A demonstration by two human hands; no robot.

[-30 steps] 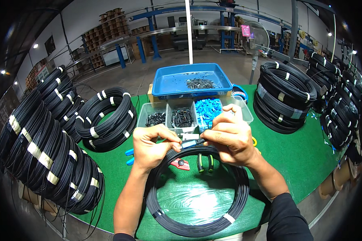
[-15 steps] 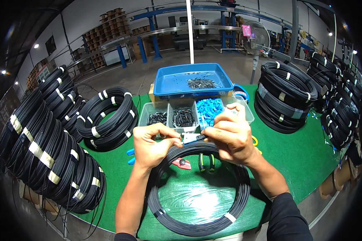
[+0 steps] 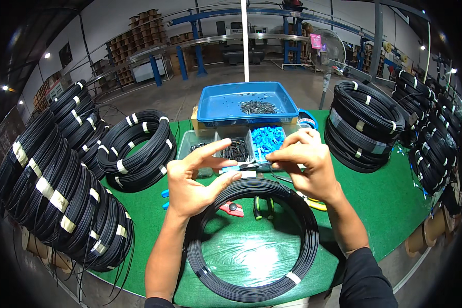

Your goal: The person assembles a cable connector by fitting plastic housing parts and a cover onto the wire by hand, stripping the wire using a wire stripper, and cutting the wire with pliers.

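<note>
My right hand [image 3: 310,164] pinches a slim blue-and-black cable connector [image 3: 246,166] at its black end, above the far side of a black cable coil [image 3: 195,246]. A thin black cable runs down from these fingers towards the coil. My left hand [image 3: 192,187] is open, thumb and forefinger spread apart around the connector's blue end; whether a fingertip touches it is hard to tell. The coil lies flat in front of me, wrapped with white tape in places. Behind my hands, a clear divided box holds blue connector parts [image 3: 267,142] and black parts [image 3: 235,150].
Green-and-black handles [image 3: 264,208] and a red tool [image 3: 232,208] lie within the coil. Yellow handles [image 3: 317,205] are by my right wrist. A blue tray [image 3: 206,112] of black scraps stands behind the box. Stacked coils [image 3: 61,200] rise at left, others [image 3: 362,123] at right.
My left fingers have come off the connector and spread apart. My right hand has shifted slightly right and down, still pinching the connector, whose blue end now shows.
</note>
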